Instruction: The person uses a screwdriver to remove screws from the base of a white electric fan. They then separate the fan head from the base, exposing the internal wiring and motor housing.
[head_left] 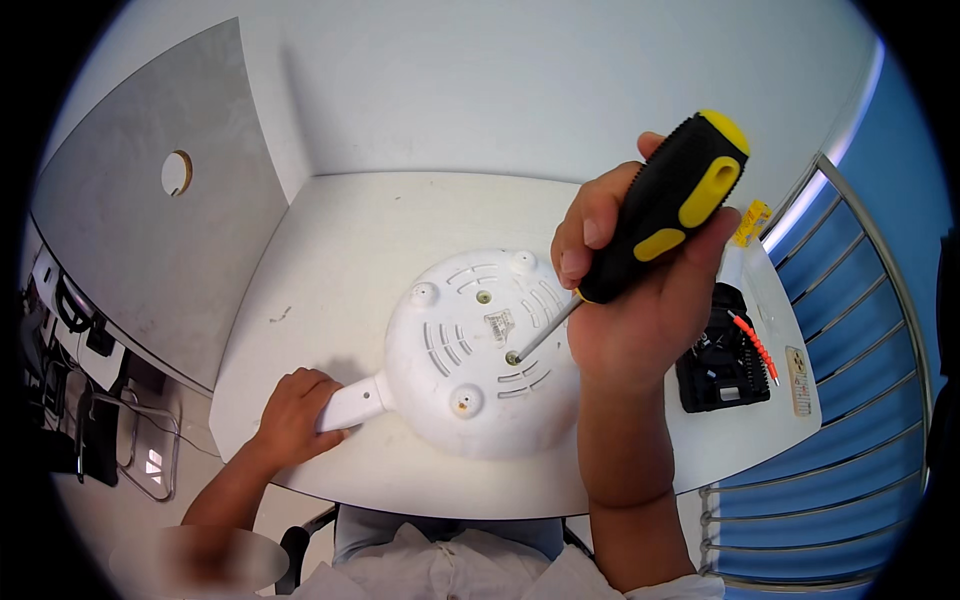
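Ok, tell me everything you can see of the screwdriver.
The screwdriver has a thick black handle, plastic- or rubber-looking, with ridged edges, a yellow end cap and yellow inlays, one slotted. Its slim, straight shaft looks like grey metal. It is held tilted, handle up to the right, shaft slanting down left to a recessed hole in the upturned underside of a round white appliance. The right hand grips the handle; whether the tip is seated in a screw can't be told.
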